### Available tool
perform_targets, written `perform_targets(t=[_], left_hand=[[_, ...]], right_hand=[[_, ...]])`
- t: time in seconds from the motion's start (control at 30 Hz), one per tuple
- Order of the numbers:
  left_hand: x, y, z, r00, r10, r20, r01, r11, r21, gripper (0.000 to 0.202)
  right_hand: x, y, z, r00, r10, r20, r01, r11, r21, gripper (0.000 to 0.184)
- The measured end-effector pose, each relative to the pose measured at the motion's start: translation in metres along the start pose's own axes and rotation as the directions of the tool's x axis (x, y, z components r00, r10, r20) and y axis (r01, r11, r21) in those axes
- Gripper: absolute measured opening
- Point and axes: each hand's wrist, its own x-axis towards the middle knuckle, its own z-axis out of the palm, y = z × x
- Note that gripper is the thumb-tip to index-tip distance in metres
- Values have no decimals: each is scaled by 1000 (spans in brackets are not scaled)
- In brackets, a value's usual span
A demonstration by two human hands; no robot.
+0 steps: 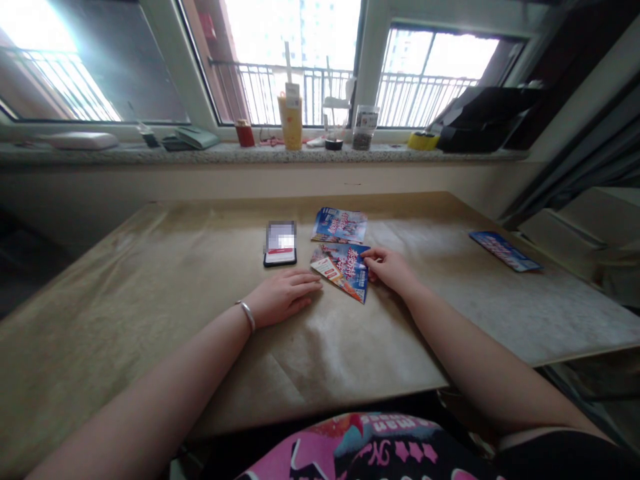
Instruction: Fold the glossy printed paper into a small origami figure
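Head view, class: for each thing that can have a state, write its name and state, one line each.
Near printed sheet: appears folded, lower-left edge slanting
Far printed papers: lying on the table
Right-side printed paper: lying flat
Phone: face up, screen lit
Yellow drink cup: upright
Left hand: palm down, fingers extended
Right hand: fingers curled at near sheet's right edge

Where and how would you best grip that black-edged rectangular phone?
Probably by the long side edges of the phone, from above: it lies flat, screen up, with bare tan-covered table along both sides. The left hand rests by its near end.
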Motion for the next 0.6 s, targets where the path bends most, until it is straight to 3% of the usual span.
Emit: perform_targets(t=[0.07, 0.2, 0.4, 0.6], left_hand=[[0, 0, 0, 1000, -2, 0, 2, 1000, 9, 34], [1, 1, -1, 1000, -14, 8, 14, 1000, 0, 39], [1, 3, -1, 1000, -26, 17, 26, 999, -21, 39], [0, 2, 0, 999, -33, 23, 33, 999, 5, 38]], right_hand=[[-3, -4, 1, 1000, 2, -11, -3, 997, -79, 26], [-11, -11, 5, 992, -128, -12, 119, 947, -297, 30], [-15, -14, 5, 954, -290, 71, 280, 782, -557, 30], [-19, -13, 2, 899, -408, 158, 396, 608, -688, 25]])
